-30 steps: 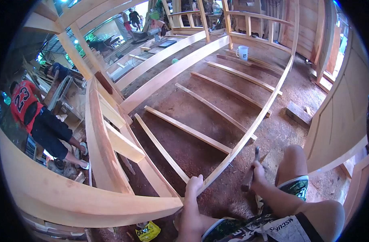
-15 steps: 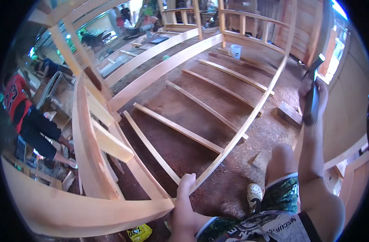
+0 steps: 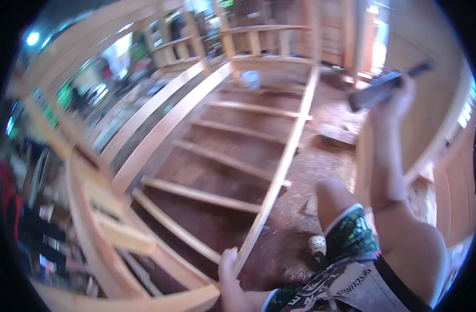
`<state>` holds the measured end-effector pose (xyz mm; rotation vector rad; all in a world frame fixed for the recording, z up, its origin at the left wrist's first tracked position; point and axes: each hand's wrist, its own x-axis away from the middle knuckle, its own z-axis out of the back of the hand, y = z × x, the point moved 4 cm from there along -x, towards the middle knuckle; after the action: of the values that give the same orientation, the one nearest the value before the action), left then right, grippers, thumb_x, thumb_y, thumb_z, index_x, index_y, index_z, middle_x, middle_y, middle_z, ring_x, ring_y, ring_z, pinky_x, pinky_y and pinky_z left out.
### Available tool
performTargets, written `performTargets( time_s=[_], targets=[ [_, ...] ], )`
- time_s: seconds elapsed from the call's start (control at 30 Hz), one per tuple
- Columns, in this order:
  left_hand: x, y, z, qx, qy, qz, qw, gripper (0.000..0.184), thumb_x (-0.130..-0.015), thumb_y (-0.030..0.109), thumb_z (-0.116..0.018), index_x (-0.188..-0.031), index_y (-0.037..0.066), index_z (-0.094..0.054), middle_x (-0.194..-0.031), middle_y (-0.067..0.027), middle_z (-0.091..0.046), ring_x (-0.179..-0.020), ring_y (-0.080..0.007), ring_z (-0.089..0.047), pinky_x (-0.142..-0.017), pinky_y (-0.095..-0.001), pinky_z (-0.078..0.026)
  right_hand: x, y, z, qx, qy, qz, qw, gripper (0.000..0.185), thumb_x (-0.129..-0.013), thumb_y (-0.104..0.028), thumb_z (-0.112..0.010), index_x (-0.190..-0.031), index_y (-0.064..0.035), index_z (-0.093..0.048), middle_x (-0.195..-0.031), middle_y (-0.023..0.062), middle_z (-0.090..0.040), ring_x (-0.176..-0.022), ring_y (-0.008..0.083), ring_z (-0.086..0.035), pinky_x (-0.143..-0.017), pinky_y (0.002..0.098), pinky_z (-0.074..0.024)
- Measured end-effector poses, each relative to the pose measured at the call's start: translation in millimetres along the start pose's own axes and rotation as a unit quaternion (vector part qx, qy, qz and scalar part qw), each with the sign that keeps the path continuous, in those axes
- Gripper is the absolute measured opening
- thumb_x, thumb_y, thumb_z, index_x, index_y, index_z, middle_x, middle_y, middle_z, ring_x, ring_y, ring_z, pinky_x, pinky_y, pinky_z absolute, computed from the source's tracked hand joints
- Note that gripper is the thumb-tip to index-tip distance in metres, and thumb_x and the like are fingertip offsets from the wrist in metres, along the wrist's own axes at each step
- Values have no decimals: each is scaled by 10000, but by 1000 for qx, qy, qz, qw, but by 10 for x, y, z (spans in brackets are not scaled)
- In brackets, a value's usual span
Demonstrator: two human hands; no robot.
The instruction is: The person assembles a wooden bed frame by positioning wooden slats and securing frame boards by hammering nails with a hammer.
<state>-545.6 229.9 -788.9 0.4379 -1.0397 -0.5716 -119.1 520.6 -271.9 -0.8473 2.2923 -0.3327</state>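
Observation:
My left hand (image 3: pixel 229 270) is wrapped round the near end of a long light wooden rail (image 3: pixel 279 195), close to the frame's corner. Its thumb shows on top; the other fingers are hidden. Thin crosswise slats (image 3: pixel 207 195) meet or run under this rail. Raised at the right, my right hand (image 3: pixel 396 99) is closed round a dark hammer-like tool (image 3: pixel 374 92). The tool has a thick blocky end pointing left and a thinner end pointing right; blur hides its exact kind. It touches no part of the frame.
A curved wooden end frame (image 3: pixel 87 223) stands at the left, with side boards (image 3: pixel 170 119) running away from it. A whitish bucket (image 3: pixel 250 79) is at the far end. A wood block (image 3: pixel 339 136) lies on the dirt floor. A large panel (image 3: pixel 420 130) stands at the right.
The view has turned, and the scene shifts left and blurs. My right hand has tilted the dark tool from near upright to slanting sideways. My left hand keeps its place on the rail.

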Motion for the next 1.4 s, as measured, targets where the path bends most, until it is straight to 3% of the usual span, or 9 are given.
performTargets(
  time_s=[0.13,0.23,0.4,0.53,0.67,0.73,0.83,1.03,1.4],
  targets=[
    [-197,34,69,-138,26,-36,989,516,-878,359,-389,-990,-52,-681,-1077,-333,-606,-1109,-428,-585,-957,-508,-430,196,205,39,-54,-140,-133,980,216,-933,-233,-482,-1043,-46,-486,-768,73,-537,-666,203,-540,-624,350,-462],
    [-99,213,147,-132,9,9,991,523,-875,368,-393,-1031,-43,-677,-1136,-327,-591,-1150,-440,-554,-1005,-492,-406,765,420,20,83,-158,-221,959,254,-919,-202,-517,-1098,-28,-466,-720,26,-455,-617,148,-474,-590,299,-424],
    [-95,335,180,-99,14,-5,995,522,-882,371,-403,-1040,-48,-671,-1138,-318,-596,-1146,-442,-556,-1002,-490,-404,1441,1206,898,187,-188,-515,815,181,-881,-245,-567,-918,-77,-512,-651,24,-499,-451,144,-446,-393,304,-380],
    [-209,320,152,-120,-41,-52,991,542,-913,398,-402,-1072,-54,-657,-1154,-322,-586,-1138,-443,-564,-993,-477,-417,2527,1484,1589,187,-43,-744,640,261,-878,-355,-541,-797,-108,-516,-604,36,-490,-410,189,-437,-364,348,-388],
    [-547,85,36,-171,-19,-76,982,554,-918,416,-415,-979,-69,-676,-1046,-332,-617,-1058,-422,-618,-936,-483,-452,3185,1361,1922,283,-47,-767,574,251,-883,-327,-520,-823,-83,-508,-631,67,-505,-483,223,-493,-471,372,-478],
    [-162,402,211,-120,-14,-30,992,563,-908,428,-439,-907,-81,-679,-917,-326,-646,-993,-429,-641,-909,-475,-453,3511,1188,1725,251,98,-740,617,196,-901,-240,-539,-788,-86,-493,-654,55,-535,-520,175,-513,-487,323,-482],
    [-206,437,133,-113,-28,-46,992,514,-927,379,-414,-984,-64,-669,-1039,-325,-630,-1076,-411,-606,-935,-468,-432,3897,1262,2097,109,135,-796,580,137,-901,-141,-537,-794,-67,-497,-664,65,-545,-574,180,-544,-533,314,-509],
    [-267,398,90,-121,-51,-77,988,460,-936,313,-374,-1042,-26,-666,-1071,-301,-633,-1071,-426,-595,-921,-494,-429,4414,1171,2353,180,238,-805,512,225,-1008,-288,-417,-1001,-64,-439,-732,67,-533,-615,213,-549,-579,370,-510],
    [-216,345,56,-96,-57,-54,992,445,-926,264,-357,-974,-51,-668,-963,-276,-670,-952,-379,-640,-854,-463,-452,4636,1312,2225,95,317,-804,494,242,-1004,-291,-423,-956,-59,-474,-736,62,-544,-618,201,-550,-587,383,-509]
  ],
)
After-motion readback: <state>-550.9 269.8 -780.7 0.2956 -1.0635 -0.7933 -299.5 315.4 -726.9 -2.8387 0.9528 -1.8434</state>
